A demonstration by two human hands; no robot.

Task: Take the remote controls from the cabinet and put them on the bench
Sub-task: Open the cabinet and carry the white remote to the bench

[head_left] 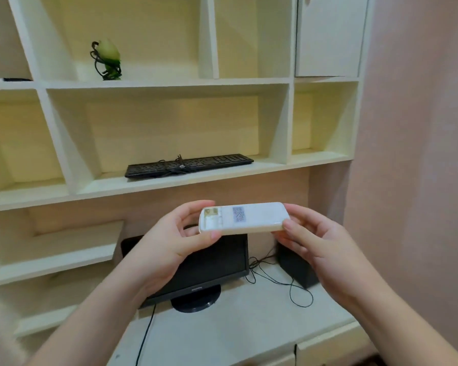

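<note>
so the white remote (242, 217) is up in the air between both hands, back side facing up with the battery bay open at the left end; left hand (169, 247) fingers (196, 207) pinch that end, thumb under and fingers over, right hand (325, 249) pinches the other end the same way; looks like a two-handed hold to check it over; it's above the monitor (209, 268) and the tabletop (222, 331), not set down yet; a keyboard (189, 165) sits on the cabinet shelf (222, 178) behind
</note>
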